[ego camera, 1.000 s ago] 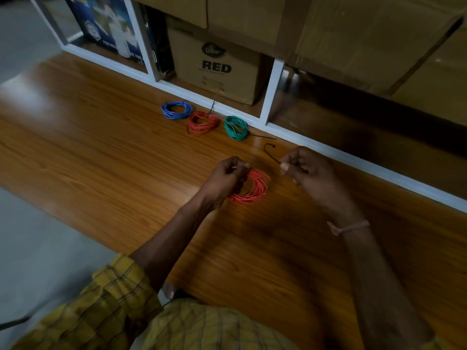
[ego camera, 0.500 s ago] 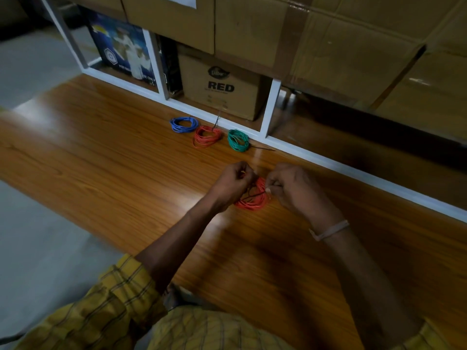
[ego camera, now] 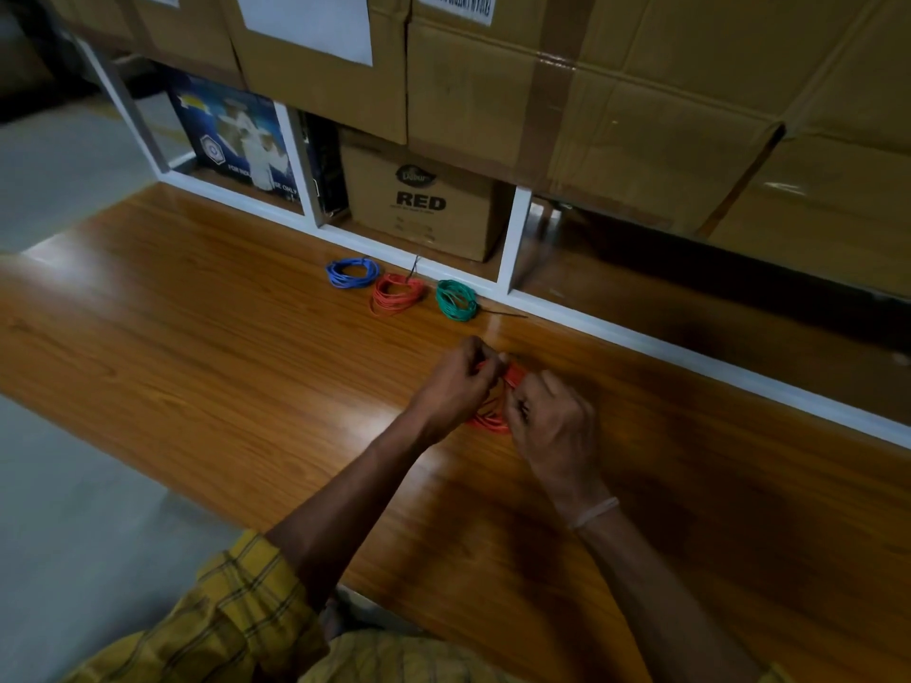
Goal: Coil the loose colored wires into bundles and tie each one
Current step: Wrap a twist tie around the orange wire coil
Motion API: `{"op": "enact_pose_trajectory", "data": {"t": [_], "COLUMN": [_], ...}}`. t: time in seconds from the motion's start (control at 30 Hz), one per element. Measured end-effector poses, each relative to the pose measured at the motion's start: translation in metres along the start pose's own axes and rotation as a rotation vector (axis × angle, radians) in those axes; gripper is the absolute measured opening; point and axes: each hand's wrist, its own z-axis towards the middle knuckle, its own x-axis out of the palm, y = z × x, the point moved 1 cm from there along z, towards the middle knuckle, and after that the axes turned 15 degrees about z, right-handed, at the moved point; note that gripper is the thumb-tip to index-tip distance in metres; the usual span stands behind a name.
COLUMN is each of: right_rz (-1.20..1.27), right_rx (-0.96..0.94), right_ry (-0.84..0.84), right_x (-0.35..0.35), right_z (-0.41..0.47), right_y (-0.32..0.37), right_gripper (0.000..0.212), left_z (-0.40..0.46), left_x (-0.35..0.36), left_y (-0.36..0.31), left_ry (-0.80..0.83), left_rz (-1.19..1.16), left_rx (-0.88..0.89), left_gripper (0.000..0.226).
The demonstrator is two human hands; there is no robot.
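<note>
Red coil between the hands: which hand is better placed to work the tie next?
Probably the right hand: its fingers pinch at the red coil where a dark tie strand shows, while the left hand grips the coil's far edge, steadying it.

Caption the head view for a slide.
Both hands, left hand and right hand, grip a red wire coil beside three finished coils on the wooden table.

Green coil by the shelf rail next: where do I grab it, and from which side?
Pinch the near-left arc of the green coil, coming from above on your side. It lies flat on the wooden surface, its far edge sits close to the white rail, and a dark tie tail trails right.
</note>
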Motion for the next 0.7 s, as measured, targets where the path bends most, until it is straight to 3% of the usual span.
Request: {"op": "enact_pose_trajectory", "data": {"t": [0.2, 0.43, 0.7], "right_rz": [0.020, 0.022, 0.076], "right_rx": [-0.084, -0.095, 0.164], "right_ry": [-0.025, -0.012, 0.329], "right_x": [-0.004, -0.011, -0.040], "right_z": [0.003, 0.011, 0.041], "right_y": [-0.005, -0.007, -0.007], "right_gripper": [0.016, 0.015, 0.008], "left_z": [0.004, 0.011, 0.011], "left_x": [0.001, -0.004, -0.011], "left_y": [-0.002, -0.008, -0.017], "left_ry": [0.065, 0.128, 0.036], "left_rz": [-0.225, -0.261, -0.082], "left_rx": [-0.155, -0.145, 0.022], "left_gripper": [0.033, 0.018, 0.026]}}
